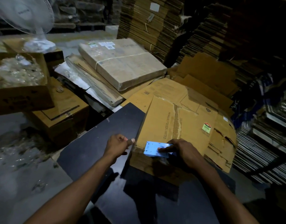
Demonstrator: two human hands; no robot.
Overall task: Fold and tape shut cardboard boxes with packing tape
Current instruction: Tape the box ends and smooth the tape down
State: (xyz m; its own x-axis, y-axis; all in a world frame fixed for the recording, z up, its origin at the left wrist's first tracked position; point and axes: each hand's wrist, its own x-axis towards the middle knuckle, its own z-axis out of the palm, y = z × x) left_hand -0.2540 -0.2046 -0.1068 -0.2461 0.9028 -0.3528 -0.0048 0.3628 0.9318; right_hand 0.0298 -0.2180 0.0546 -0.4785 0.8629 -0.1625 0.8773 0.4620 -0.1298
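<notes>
Box (179, 126) "FOODS LIMITED" | L hand (118, 143) thumb on edge | R hand (182, 152) gripping blue dispenser (156, 149)

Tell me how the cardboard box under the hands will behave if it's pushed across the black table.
The cardboard box looks worn and torn along its seams, so it probably flexes rather than staying rigid. It sits flat on the smooth black table, so it likely slides instead of tipping.

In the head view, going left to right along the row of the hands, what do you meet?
Dark table top → left hand, thumb at the box's left edge → light blue tape dispenser on the cardboard box → right hand holding it → stacked flat cartons.
</notes>
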